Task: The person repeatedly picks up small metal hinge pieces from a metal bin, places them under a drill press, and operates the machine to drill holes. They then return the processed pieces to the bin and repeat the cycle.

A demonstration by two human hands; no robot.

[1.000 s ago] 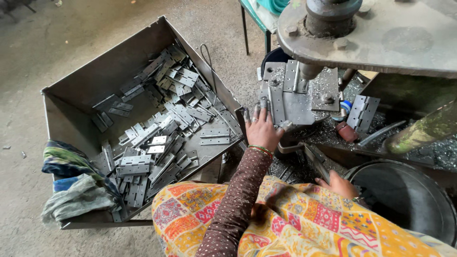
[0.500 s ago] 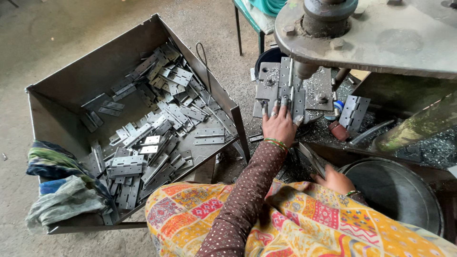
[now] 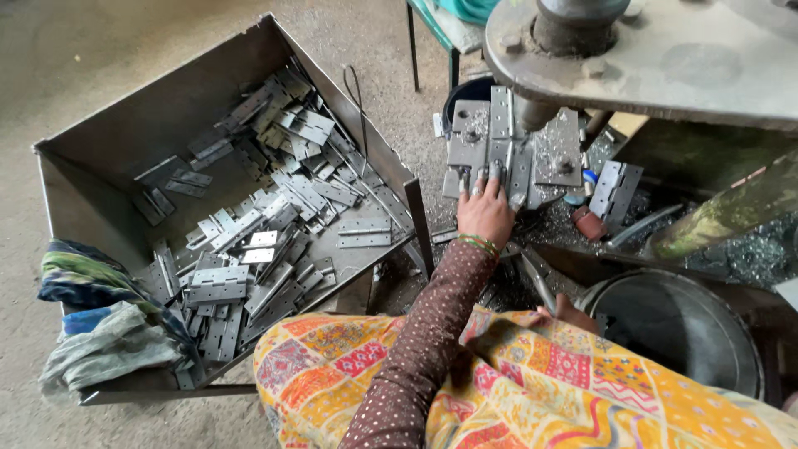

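Left hand (image 3: 485,212) is stretched out to the press die (image 3: 509,150), fingers spread flat on a grey hinge plate (image 3: 499,170) lying on the die block. Pressing it down, not pinching it; hand is open against the metal. Press ram (image 3: 532,112) sits directly above, just beyond the fingertips (image 3: 495,170).

Right hand (image 3: 565,312) is low by the lap, mostly hidden behind the patterned cloth (image 3: 532,391). Only a few knuckles show; cannot tell whether it is open or closed, or whether it holds anything. The two hands are well apart.

Around it:
- Steel bin (image 3: 100,145) to the left, tilted, with a loose heap of hinges (image 3: 249,241) in it. Rag bundle (image 3: 91,324) draped over its near corner.
- Stack of hinges (image 3: 613,187) standing to the right of the die, small red cylinder (image 3: 588,223) just beside it.
- Dark round tub (image 3: 673,328) at lower right, near the right hand.
- Metal swarf scattered all over the worktop (image 3: 549,224) round the die.

Risks, as I judge them:
- Fingertips are next to the ram path with no guard in view. If the ram comes down while the hand is on the plate, that's a crush.
- Plate edges and swarf look sharp, hands are bare: cuts if the hand slides.
- Plate not seated square on the die would give a bad stroke or a kicked-out part.
- Loose sleeve and bangles (image 3: 475,244) close to the tooling could snag.
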